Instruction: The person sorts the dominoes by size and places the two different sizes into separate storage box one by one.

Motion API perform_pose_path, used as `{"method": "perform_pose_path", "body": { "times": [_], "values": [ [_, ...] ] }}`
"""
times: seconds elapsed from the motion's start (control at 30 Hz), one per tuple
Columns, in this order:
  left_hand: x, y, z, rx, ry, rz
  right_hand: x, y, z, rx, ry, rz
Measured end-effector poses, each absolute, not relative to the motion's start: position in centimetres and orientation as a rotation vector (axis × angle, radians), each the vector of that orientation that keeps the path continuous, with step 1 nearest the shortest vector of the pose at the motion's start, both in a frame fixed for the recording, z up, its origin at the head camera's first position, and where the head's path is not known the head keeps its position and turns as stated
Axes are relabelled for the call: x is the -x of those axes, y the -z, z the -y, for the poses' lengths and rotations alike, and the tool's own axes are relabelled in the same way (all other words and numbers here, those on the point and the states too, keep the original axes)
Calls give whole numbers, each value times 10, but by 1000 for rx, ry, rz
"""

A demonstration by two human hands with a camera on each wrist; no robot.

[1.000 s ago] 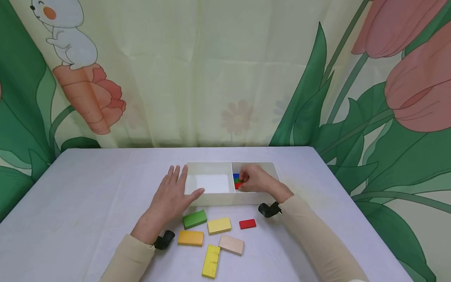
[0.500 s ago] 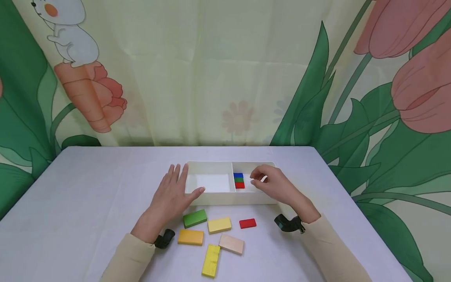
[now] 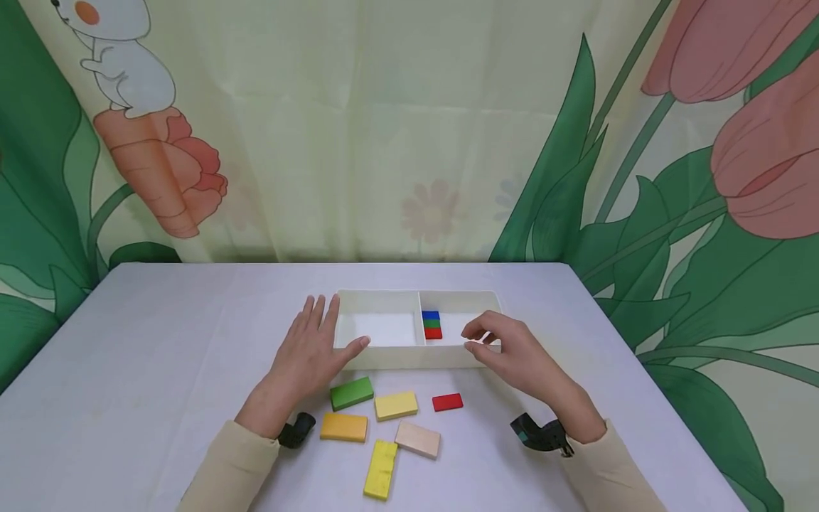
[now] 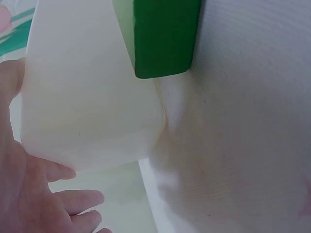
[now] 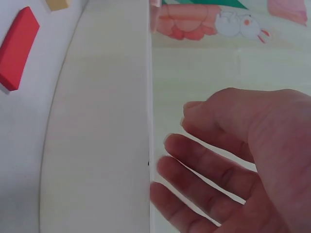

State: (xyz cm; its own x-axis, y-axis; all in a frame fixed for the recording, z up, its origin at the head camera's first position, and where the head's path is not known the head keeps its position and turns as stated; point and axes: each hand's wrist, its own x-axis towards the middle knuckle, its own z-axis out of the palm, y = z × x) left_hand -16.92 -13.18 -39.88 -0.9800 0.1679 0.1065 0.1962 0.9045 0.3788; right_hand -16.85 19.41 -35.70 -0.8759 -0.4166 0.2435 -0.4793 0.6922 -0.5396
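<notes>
A white two-compartment box [image 3: 384, 357] stands on the table. My left hand [image 3: 311, 355], fingers straight, touches the box's left end near its front corner. In the left wrist view, the left hand's fingers [image 4: 82, 200] lie along the box wall. My right hand [image 3: 512, 352] hovers at the front rim of the right compartment, its fingers loosely bent with nothing between them. A blue block [image 3: 431, 315], a small green block [image 3: 431, 323] and a red block [image 3: 433, 333] lie in a row against the divider inside that compartment.
In front of the box lie a larger green block [image 3: 352, 393], a pale yellow block [image 3: 396, 405], a red block [image 3: 447, 402], an orange block [image 3: 344, 427], a pale wooden block [image 3: 418, 439] and a bright yellow block [image 3: 380, 469]. A printed curtain [image 3: 358, 142] hangs behind the table.
My right hand has come away from the blocks by the divider and moved right and toward me, its fingers parting. My left hand has stayed at the box's left end.
</notes>
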Motion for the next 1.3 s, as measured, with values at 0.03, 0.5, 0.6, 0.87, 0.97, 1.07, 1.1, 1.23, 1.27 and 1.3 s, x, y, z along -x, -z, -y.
{"method": "perform_pose_path", "body": {
  "times": [0.03, 0.5, 0.6, 0.87, 0.97, 1.07, 1.1, 1.23, 1.27, 1.3],
  "values": [
    [170, 399, 132, 290, 609, 2995, 166, 357, -195, -735, -914, 2786],
    [169, 399, 133, 289, 632, 3005, 145, 368, -196, -821, -946, 2796],
    [169, 400, 133, 292, 644, 3007, 145, 370, -196, -828, -980, 2832],
    [170, 400, 133, 297, 645, 3000, 150, 381, -198, -967, -1044, 2898],
    [171, 401, 133, 298, 651, 2997, 150, 385, -197, -971, -1074, 2949],
    [171, 401, 133, 297, 656, 3000, 150, 390, -197, -966, -1108, 2997],
    [170, 401, 133, 299, 654, 3001, 150, 391, -197, -967, -1115, 3010],
    [170, 400, 133, 292, 642, 3007, 149, 394, -195, -981, -1132, 3042],
    [171, 399, 133, 289, 637, 3006, 150, 395, -194, -987, -1135, 3046],
    [171, 399, 133, 286, 634, 3004, 151, 395, -193, -993, -1135, 3052]
  ]
}}
